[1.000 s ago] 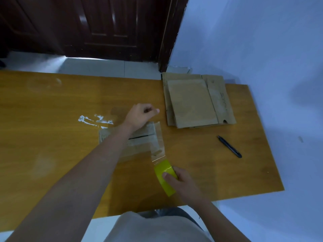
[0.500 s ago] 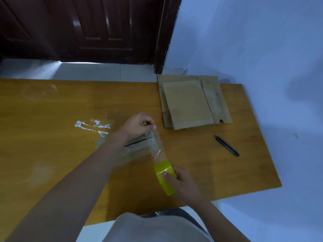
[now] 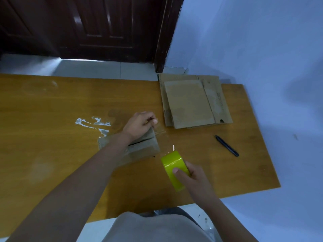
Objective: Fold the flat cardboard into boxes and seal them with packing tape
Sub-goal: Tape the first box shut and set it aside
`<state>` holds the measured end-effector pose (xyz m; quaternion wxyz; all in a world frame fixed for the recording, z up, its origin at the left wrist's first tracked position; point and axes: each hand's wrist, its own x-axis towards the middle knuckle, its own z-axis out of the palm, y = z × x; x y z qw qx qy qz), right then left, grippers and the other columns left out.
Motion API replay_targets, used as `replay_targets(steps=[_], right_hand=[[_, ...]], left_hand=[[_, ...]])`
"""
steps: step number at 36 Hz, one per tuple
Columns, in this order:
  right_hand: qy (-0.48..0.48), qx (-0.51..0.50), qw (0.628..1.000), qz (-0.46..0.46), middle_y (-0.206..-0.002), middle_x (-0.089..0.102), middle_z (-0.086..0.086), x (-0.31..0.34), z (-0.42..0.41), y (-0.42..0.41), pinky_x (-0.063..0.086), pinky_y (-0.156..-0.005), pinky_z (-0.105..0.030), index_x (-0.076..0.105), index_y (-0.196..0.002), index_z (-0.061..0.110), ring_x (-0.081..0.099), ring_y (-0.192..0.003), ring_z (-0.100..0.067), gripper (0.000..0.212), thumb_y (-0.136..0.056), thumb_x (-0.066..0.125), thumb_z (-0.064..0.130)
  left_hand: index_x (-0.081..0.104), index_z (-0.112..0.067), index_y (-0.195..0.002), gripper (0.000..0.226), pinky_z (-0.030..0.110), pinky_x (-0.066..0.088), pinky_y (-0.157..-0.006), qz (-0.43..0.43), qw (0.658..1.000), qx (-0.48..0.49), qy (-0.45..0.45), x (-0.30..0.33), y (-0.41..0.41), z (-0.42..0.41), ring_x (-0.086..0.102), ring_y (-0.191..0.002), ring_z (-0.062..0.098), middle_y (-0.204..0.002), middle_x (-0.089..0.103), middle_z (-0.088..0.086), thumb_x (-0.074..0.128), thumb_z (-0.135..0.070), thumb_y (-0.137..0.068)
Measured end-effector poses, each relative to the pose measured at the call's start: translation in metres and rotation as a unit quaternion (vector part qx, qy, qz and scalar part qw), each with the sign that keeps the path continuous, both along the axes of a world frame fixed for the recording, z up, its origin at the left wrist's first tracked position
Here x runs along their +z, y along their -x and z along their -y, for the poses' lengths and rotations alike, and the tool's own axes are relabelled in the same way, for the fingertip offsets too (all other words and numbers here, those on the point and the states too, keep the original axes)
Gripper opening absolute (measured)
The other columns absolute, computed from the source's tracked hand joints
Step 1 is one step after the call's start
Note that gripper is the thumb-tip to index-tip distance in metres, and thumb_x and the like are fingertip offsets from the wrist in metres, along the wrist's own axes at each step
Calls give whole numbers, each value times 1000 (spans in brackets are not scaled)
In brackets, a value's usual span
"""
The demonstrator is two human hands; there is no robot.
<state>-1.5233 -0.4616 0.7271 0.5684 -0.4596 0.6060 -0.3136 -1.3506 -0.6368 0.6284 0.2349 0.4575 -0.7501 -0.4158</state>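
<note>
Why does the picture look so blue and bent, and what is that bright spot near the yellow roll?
Head view: dim, cool light tints the wall bluish; the wide lens bows the table edges; the spark is glare on clear tape stretched from the tape roll; the left hand looks slightly soft; the door is nearly black.

I am looking for readable text and finding almost none. I am seeing one line of faint printed characters running lengthwise along the right-hand strip of the flat cardboard stack [image 3: 195, 100], but it is too blurred and small for me to make out any letter or number. I am finding no label, brand or sign elsewhere that I can read.
</note>
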Motion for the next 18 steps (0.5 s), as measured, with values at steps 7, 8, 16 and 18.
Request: replay_targets(steps=[7,8,16,18], right_hand=[[-46,24,999,10,-54,47,10,-15,8,-3,40,-52,-18,50,-65,17,47,-51,-5,28,-93,54,16],[-51,23,998,7,-54,47,10,-18,8,-4,40,-52,-19,50,-65,17,47,-51,-5,30,-94,53,12],[-75,15,997,7,-60,49,5,-30,14,-11,42,-52,-20,54,-73,13,48,-53,-7,23,-95,50,11],[-81,11,997,2,-61,50,4,-33,15,-12,42,-52,-19,55,-74,12,50,-53,-6,21,-95,51,12]], left_hand=[[58,-12,-77,16,22,44,-78,-112,986,69,-104,3,0,5,58,-74,-6,-73,64,-6,57,-10,-93],[59,-14,-76,16,26,46,-80,-118,985,78,-101,2,0,6,60,-77,1,-74,64,-4,58,-9,-92],[61,-24,-78,16,36,48,-82,-96,984,129,-71,-1,-2,7,57,-83,10,-81,62,-14,61,-14,-90],[64,-23,-82,10,38,49,-83,-86,985,131,-69,-1,-2,8,60,-85,12,-82,65,-12,62,-17,-89]])
